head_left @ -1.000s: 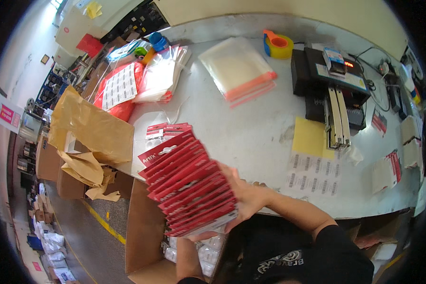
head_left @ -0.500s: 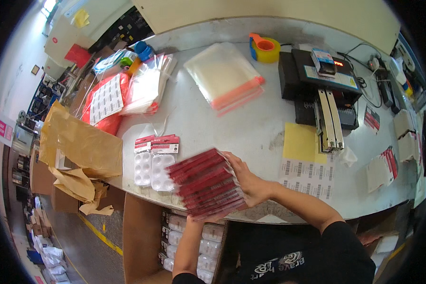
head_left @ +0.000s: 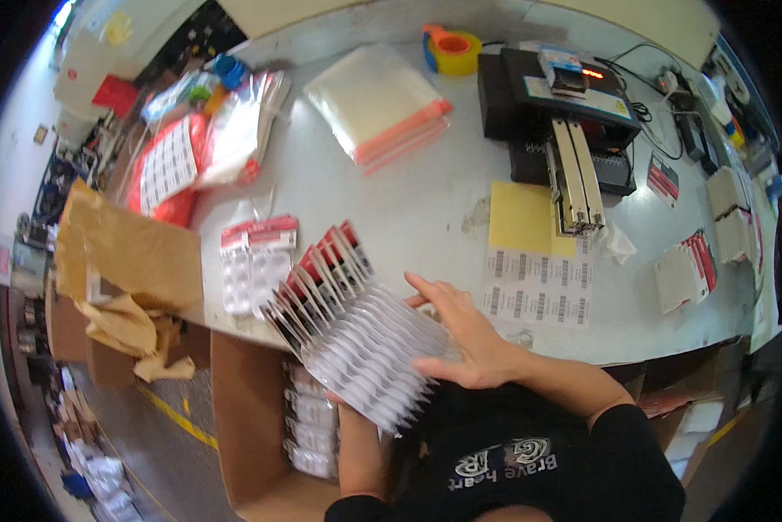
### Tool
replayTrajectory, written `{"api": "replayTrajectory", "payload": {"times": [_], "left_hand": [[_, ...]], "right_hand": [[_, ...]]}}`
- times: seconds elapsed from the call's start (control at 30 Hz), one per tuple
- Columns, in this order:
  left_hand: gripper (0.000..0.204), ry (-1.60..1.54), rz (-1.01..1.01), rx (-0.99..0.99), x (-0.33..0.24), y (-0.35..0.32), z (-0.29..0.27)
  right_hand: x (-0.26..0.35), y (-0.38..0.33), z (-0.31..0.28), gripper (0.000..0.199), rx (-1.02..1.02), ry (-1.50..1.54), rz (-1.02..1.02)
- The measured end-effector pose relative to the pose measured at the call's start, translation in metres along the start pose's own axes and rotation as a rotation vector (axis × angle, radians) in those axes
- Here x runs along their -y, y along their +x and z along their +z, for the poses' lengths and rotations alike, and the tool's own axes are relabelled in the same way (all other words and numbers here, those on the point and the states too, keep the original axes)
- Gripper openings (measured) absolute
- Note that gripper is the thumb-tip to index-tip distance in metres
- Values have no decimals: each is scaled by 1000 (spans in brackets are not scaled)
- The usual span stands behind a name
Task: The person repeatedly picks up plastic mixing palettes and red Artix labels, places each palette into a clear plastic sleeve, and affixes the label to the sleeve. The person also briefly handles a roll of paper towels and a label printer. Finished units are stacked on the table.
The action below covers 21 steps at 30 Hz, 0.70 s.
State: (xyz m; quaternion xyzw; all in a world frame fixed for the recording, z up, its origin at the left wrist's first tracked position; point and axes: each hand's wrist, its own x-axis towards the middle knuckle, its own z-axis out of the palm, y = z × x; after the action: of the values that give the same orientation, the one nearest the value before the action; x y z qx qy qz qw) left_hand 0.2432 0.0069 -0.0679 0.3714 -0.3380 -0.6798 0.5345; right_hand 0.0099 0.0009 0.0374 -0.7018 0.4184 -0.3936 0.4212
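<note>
A fanned stack of white plastic trays with red-and-black header cards (head_left: 374, 348) is held over the front edge of the table. My left hand (head_left: 337, 398) supports it from beneath, its fingers mostly hidden by the stack. At the stack's right side is my right hand (head_left: 469, 335), fingers spread, the thumb close to the trays; whether it touches them I cannot tell. Behind the stack, at its left, more white trays with round wells and red cards (head_left: 256, 270) lie flat on the table, partly covered by it.
Below the table edge stands a cardboard box (head_left: 247, 435) with packed trays. Clear bags (head_left: 378, 104) lie at the back, near a tape roll (head_left: 454, 52). A black machine (head_left: 556, 100) stands back right, with a barcode label sheet (head_left: 539, 287) in front. Brown paper (head_left: 130, 252) lies left.
The stack has tipped over, so the white wells show instead of only the red card edges. My right hand has opened away from its side. The whole view has shifted slightly.
</note>
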Motion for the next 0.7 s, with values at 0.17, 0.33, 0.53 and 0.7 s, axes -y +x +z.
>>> {"api": "replayTrajectory", "payload": {"times": [0.17,0.33,0.53,0.7], "left_hand": [[75,-356,-180,-40,29,-46,32],[77,-431,-216,-48,44,-55,45],[79,-440,-209,-60,38,-49,47],[81,-431,-209,-77,34,-50,45]], "right_hand": [[22,-26,-3,42,-124,-7,46],[23,-32,-3,44,-76,1,116],[22,-31,-7,49,-44,72,201],[23,-30,-8,51,-39,1,135]]}}
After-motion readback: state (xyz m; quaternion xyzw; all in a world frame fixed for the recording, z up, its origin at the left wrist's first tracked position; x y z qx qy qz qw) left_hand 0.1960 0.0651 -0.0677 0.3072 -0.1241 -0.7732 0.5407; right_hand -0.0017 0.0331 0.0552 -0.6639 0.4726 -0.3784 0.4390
